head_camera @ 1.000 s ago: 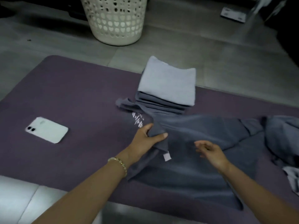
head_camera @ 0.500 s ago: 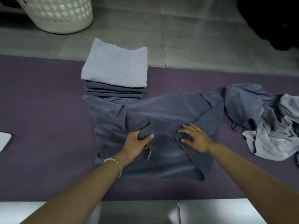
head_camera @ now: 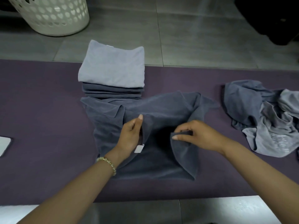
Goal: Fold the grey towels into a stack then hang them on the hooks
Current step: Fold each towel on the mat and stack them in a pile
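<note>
- The dark grey terry towel (head_camera: 158,160) lies half-spread at the centre of the frame on the purple mat (head_camera: 40,120). Its far edge touches the foot of the stack of folded grey towels (head_camera: 113,68), which sits at upper centre.
- The left hand (head_camera: 129,138) has its fingers curled around a raised fold of the towel's left side, thumb pointing up. A small white label (head_camera: 139,149) hangs from the cloth just under that hand.
- The right hand (head_camera: 199,135) pinches a turned-over corner between thumb and forefinger, and its other fingers are tucked in behind.
- The towel looks light, soft and quite limp. It sags and creases wherever it is not held, so it will not keep a line by itself.
- The pile looks grippy, not slippery, so a light pinch should hold it. It is in no way fragile.
- Corners and hemmed edges seem the best places to take hold, since they give straight folds. A grab in the middle would likely just bunch the cloth.
- A loose heap of unfolded grey towels (head_camera: 252,104) waits at the right of the frame, well apart from the stack.
- A white perforated plastic laundry basket (head_camera: 48,15) stands on the floor at upper left. No hooks are in view.
</note>
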{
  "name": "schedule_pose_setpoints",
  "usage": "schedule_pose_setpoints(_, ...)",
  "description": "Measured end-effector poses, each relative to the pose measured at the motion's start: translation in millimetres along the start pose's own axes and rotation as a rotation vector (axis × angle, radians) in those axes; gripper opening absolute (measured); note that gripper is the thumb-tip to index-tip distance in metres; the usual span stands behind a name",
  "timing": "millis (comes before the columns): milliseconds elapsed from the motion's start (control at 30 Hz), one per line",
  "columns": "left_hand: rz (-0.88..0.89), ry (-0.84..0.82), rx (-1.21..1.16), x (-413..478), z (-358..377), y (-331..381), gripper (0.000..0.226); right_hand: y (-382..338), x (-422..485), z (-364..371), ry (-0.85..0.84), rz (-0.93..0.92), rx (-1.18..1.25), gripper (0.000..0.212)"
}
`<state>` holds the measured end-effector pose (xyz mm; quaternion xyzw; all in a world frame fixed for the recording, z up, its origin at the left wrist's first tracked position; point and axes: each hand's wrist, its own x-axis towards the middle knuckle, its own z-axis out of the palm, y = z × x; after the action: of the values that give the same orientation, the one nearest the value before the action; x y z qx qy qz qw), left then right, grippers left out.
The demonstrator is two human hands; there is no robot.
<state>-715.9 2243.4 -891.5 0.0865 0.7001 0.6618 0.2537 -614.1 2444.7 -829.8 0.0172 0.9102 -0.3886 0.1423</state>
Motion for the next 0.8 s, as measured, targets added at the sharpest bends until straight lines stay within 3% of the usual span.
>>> schedule_pose_setpoints(133, -0.053, -0.096, -0.082, -13.6, -7.3, 10.7, 0.033, -35.5, 18.0, 20.4, 0.044, -0.086, 0.187, 0.007)
schedule_pose_setpoints(300, -0.207, -0.004, -0.124, -14.8, -23.1, -12.5, 0.037, -15.9, 56.1, 55.6, 0.115, -0.002, 0.288, 0.014)
schedule_pose_setpoints(400, -0.274, 0.013, -0.032, -18.1, -29.6, -32.8, 0.033, 0.8, 57.6, 62.4, 0.1, 0.053, 0.312, 0.014)
schedule_pose_setpoints(800, -0.134, -0.109, 0.249, -15.8, 8.4, -55.1, 0.02, 96.8, -34.9, 53.3, 0.098, 0.389, 0.398, 0.02)
